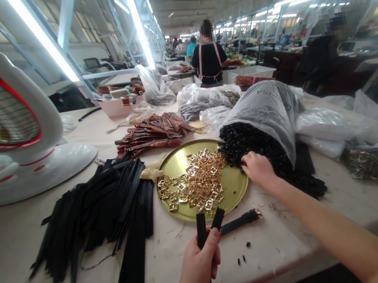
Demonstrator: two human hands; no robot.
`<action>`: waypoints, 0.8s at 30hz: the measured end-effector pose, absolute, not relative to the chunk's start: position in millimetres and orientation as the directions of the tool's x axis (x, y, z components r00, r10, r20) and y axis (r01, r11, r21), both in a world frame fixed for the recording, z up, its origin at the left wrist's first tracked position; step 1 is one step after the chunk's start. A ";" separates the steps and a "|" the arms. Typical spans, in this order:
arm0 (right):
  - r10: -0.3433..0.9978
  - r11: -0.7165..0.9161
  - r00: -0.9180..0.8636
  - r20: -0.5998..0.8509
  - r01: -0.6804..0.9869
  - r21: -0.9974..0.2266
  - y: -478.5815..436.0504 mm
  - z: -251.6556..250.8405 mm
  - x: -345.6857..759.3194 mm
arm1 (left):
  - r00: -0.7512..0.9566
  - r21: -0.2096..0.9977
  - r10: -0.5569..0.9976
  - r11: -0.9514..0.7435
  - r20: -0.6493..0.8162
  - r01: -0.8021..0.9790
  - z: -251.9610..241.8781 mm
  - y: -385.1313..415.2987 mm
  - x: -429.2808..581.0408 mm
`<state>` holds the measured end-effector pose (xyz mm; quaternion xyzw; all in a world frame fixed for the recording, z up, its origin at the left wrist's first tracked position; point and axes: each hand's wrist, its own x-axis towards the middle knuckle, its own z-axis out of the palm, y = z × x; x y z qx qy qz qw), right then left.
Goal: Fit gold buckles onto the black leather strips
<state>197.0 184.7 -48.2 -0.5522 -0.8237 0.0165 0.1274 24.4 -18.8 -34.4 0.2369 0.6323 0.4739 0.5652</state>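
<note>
My left hand (207, 253) is closed around black strap material (201, 233). Two flat ends stick up from the grip in a V, and a length hangs below it. My right hand (258, 168) touches the edge of a heap of small black pieces (246, 142) spilling from a clear plastic bag (265, 105). Its fingers are pinched together, and what they hold is hidden. Between the hands is a round gold tray (171, 211) bearing many gold-coloured buckles (204, 177). Just beyond my left hand lies a black strap with a buckle (241, 221).
Bundled black straps (97, 218) lie at left, near a white fan (34, 161). Reddish-brown strips (155, 132) sit behind the tray. At right is a plastic bag of metal parts (371, 160). Black bits (244, 258) dot the table's near side. A person (209, 57) stands farther back.
</note>
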 end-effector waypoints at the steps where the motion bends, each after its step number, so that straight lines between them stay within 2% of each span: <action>1: 0.918 0.377 -0.350 0.184 0.916 -0.136 186.5 -46.6 203.6 | -0.242 0.865 0.836 0.440 -0.492 -0.241 -35.0 -17.9 26.2; 5: 0.916 0.385 -0.369 0.157 0.919 -0.086 186.6 -46.2 213.8 | -0.226 0.872 0.848 0.431 -0.480 -0.231 -36.5 -15.6 33.9; 8: 0.916 0.386 -0.363 0.170 0.912 -0.137 185.2 -45.5 212.2 | -0.216 0.883 0.861 0.418 -0.461 -0.215 -34.1 -17.0 35.2; 14: 0.889 0.457 -0.405 0.213 0.803 -0.383 156.6 -25.3 210.5 | -0.222 0.909 0.886 0.369 -0.407 -0.196 -20.2 -18.1 35.3; 16: 0.864 0.466 -0.478 0.159 0.641 -0.610 132.4 -17.4 206.4 | -0.233 0.922 0.898 0.329 -0.373 -0.205 -14.4 -15.8 37.1; 18: 0.819 0.297 -0.572 0.046 0.354 -0.887 105.9 -10.7 200.7 | -0.227 0.930 0.912 0.291 -0.340 -0.225 -9.1 -14.3 39.2; 19: 0.793 0.165 -0.610 -0.009 0.228 -0.960 93.8 -7.9 197.9 | -0.218 0.932 0.919 0.277 -0.328 -0.235 -6.9 -14.5 40.1; 21: 0.761 -0.041 -0.642 -0.096 0.100 -0.994 74.8 -3.2 193.4 | -0.184 0.931 0.928 0.279 -0.325 -0.236 -4.2 -17.3 41.2; 24: 0.758 -0.194 -0.632 -0.159 0.014 -0.981 60.0 -0.8 191.0 | -0.127 0.921 0.921 0.343 -0.369 -0.185 -4.6 -25.8 39.9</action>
